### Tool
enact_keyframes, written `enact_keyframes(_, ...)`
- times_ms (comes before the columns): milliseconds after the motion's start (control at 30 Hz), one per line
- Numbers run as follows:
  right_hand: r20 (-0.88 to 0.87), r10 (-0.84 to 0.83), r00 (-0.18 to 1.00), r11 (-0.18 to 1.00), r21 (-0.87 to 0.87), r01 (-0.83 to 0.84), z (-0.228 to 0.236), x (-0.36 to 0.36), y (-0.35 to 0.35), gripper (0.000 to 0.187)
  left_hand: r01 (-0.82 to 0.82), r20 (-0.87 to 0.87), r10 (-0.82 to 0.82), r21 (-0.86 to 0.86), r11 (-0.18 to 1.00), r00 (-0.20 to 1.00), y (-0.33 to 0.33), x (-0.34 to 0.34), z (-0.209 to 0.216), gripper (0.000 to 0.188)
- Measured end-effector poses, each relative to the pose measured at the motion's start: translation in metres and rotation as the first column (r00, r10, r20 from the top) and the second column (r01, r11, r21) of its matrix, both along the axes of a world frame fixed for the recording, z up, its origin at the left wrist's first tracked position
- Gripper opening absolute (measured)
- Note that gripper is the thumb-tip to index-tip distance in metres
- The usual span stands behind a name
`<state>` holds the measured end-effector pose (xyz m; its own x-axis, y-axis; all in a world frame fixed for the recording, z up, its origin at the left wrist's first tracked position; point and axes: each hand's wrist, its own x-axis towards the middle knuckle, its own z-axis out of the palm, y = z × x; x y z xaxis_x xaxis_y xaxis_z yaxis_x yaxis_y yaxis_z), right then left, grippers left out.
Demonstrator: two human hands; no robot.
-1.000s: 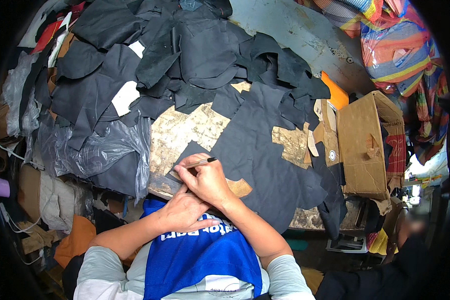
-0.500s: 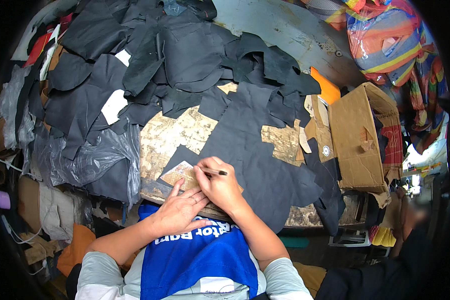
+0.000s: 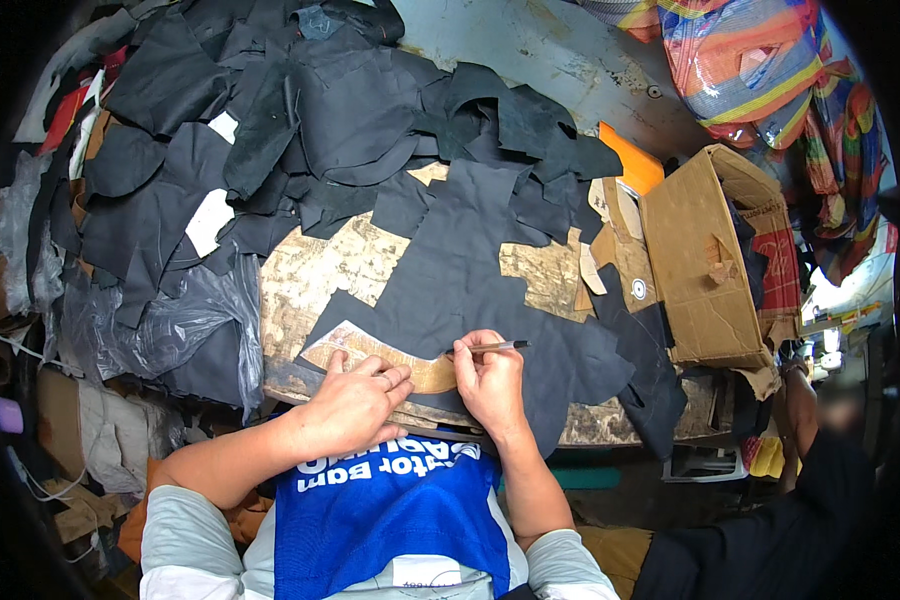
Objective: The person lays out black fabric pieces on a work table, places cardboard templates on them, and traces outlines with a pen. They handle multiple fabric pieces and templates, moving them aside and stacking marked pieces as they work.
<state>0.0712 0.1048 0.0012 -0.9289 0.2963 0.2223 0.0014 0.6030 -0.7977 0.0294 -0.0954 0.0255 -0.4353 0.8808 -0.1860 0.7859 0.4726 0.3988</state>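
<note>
My right hand (image 3: 492, 388) pinches a slim pen (image 3: 502, 347), its tip at the upper edge of a tan, curved pattern piece (image 3: 428, 374) near that piece's right end. The pattern lies on a large sheet of black leather (image 3: 475, 270) at the table's near edge. Fingers spread and slightly bent, my left hand (image 3: 355, 402) presses on the pattern's left and middle part. Both hands cover portions of the pattern's lower edge. Any drawn line on the leather is too faint to make out.
Black leather pieces (image 3: 355, 115) are heaped across the far side and left. Clear plastic sheeting (image 3: 195, 325) hangs at left. An open cardboard box (image 3: 695, 265) stands at right, below bright striped bags (image 3: 740, 65). Another person's dark sleeve (image 3: 760, 535) shows at lower right.
My right hand has moved rightward along the pattern's upper edge with the pen, uncovering the pattern's middle. My left hand stays on the pattern. The whole view has shifted slightly.
</note>
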Motion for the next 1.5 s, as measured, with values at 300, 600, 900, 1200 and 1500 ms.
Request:
enact_keyframes(300,0.095,-0.099,0.991,0.981,-0.160,0.113,0.004,0.042,0.011,0.008,0.070,0.131,-0.055,-0.120,0.990,0.990,0.007,-0.017,0.011,0.057)
enact_keyframes(600,0.000,0.315,0.949,0.875,0.387,-0.290,0.011,0.034,-0.010,0.012,0.206,0.624,-0.083,-0.127,0.970,0.777,0.035,-0.094,0.017,0.083)
enact_keyframes(900,-0.217,0.633,0.743,0.765,0.026,-0.644,-0.014,-0.030,-0.099,0.014,0.150,0.843,0.250,-0.358,0.922,0.476,0.047,-0.115,0.004,0.093)
enact_keyframes(1200,-0.325,0.495,0.806,0.820,-0.133,-0.557,-0.018,0.007,-0.062,0.008,-0.039,0.038,0.036,0.084,0.996,0.999,0.003,-0.085,-0.002,0.076)
enact_keyframes(1500,-0.237,0.225,0.945,0.956,-0.133,-0.262,-0.032,0.032,-0.031,0.002,-0.549,-0.012,0.586,0.336,0.766,0.810,-0.037,-0.096,-0.026,0.051)
